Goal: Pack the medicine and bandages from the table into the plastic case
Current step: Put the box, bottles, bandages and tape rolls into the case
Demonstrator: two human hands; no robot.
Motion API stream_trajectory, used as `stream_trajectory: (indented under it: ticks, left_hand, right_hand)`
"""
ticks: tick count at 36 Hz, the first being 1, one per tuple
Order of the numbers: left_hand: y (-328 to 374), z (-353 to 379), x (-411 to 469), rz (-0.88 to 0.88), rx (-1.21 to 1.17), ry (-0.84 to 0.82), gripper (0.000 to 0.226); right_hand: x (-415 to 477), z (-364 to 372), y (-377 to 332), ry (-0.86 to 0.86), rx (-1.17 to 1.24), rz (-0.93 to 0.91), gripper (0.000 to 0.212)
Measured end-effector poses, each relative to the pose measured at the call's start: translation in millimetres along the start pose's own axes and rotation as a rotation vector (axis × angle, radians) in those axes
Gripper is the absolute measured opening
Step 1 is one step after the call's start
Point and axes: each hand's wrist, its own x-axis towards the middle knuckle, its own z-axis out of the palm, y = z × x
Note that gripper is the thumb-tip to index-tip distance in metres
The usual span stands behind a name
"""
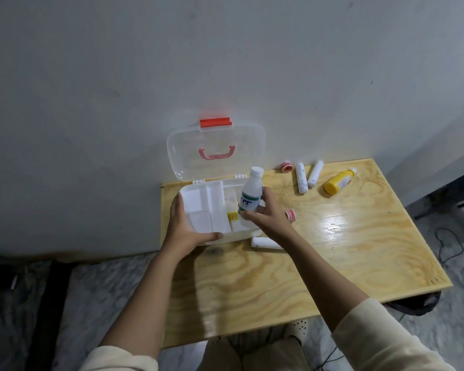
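Observation:
The clear plastic case [217,238] stands open at the table's back left, its lid [214,145] leaning on the wall. My left hand [184,228] grips the white inner tray [206,207] at the case's front left corner. My right hand [265,212] holds a white bottle with a green label [251,194] upright over the case's right side. A yellow-labelled item [232,210] lies inside the case. Two bandage rolls [307,175], a yellow bottle [338,182], two red-and-white tape rolls [290,216] and a white tube [264,242] lie on the table.
The plywood table [332,250] stands against a grey wall [118,76]. Its left edge lies just beside the case. My knees and a perforated shoe [298,328] show below the front edge. A black cable [450,245] runs on the floor at the right.

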Motion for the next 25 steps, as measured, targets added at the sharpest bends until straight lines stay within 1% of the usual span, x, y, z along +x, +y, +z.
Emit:
stream_trajectory:
  ticks: [3, 7, 10, 12, 16, 19, 25]
  left_hand:
    - [-1, 0, 0, 0.013, 0.005, 0.008, 0.13]
    - [-5, 0, 1, 0.024, 0.014, 0.012, 0.128]
    - [-6, 0, 2, 0.016, 0.019, 0.01, 0.131]
    - [-7, 0, 2, 0.014, 0.025, 0.01, 0.132]
    - [-9, 1, 4, 0.019, 0.026, 0.011, 0.132]
    - [-12, 1, 5, 0.019, 0.026, 0.007, 0.133]
    - [-13, 1, 7, 0.036, -0.007, 0.011, 0.129]
  right_hand:
    - [2, 1, -1, -0.007, -0.182, -0.042, 0.053]
    - [6, 1, -1, -0.011, -0.344, -0.069, 0.054]
    - [10, 4, -2, 0.001, -0.47, -0.065, 0.054]
    - [14, 6, -1, -0.025, -0.537, -0.052, 0.055]
    - [20, 6, -2, -0.143, -0.601, -0.002, 0.066]
    - [23, 6, -2, -0.178, -0.634, 0.029, 0.076]
    - [29, 5, 4, -0.194, -0.715, 0.079, 0.063]
